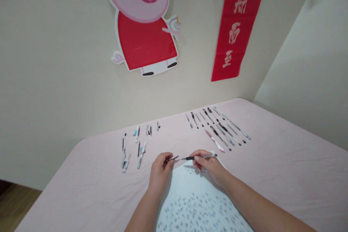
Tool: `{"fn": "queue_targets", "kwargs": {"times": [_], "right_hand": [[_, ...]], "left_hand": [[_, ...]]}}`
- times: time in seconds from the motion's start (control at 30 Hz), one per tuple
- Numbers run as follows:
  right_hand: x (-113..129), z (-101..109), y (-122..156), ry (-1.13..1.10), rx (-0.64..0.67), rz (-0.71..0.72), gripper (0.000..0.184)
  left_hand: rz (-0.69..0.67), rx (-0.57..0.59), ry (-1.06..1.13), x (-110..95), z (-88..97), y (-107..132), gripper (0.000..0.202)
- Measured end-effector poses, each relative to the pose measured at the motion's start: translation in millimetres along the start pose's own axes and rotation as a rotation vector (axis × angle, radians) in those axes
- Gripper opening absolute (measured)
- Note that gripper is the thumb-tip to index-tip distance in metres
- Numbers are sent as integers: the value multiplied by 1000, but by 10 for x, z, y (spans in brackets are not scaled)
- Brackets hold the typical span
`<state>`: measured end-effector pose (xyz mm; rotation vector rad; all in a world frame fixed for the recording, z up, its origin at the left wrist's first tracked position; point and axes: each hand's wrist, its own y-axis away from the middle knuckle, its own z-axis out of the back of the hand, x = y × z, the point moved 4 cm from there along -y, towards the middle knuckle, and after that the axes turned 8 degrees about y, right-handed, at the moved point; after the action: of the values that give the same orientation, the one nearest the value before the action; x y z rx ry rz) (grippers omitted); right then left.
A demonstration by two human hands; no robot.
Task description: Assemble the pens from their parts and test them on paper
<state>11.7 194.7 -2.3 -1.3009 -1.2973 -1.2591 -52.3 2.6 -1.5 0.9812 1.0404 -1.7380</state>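
Note:
My right hand [205, 161] is closed around a gel pen [210, 156] with a clear barrel and a dark grip. Its tip points left, toward my other hand. Between the fingertips of my left hand [161, 168] is a thin dark piece [174, 158], too small to name for certain. A short gap separates it from the pen tip. Below both hands lies a white sheet of paper [179, 185], its lower part covered in small dark marks. My forearms overlap the sheet's side edges.
A pink cloth [89, 174] covers the table. Several pens [224, 139] lie in two slanted rows at the back right. Several pen parts [141, 156] are grouped at the left. Behind stands a wall with a pig cutout [146, 43] and a red banner [231, 54].

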Motion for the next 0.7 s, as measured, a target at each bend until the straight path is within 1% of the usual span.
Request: {"fn": "queue_targets", "kwargs": {"times": [0.13, 0.3, 0.47, 0.7], "right_hand": [[-46, 12, -16, -108, 9, -28, 36], [-46, 6, -29, -135, -15, -70, 35], [-17, -15, -25, -146, -3, -83, 32], [-12, -23, -22, -128, 29, -87, 31]], "left_hand": [[19, 29, 92, -16, -34, 0, 20], [75, 38, 222, 14, -63, 4, 22], [121, 45, 354, 65, -95, 3, 20], [173, 103, 428, -34, -121, 13, 18]]}}
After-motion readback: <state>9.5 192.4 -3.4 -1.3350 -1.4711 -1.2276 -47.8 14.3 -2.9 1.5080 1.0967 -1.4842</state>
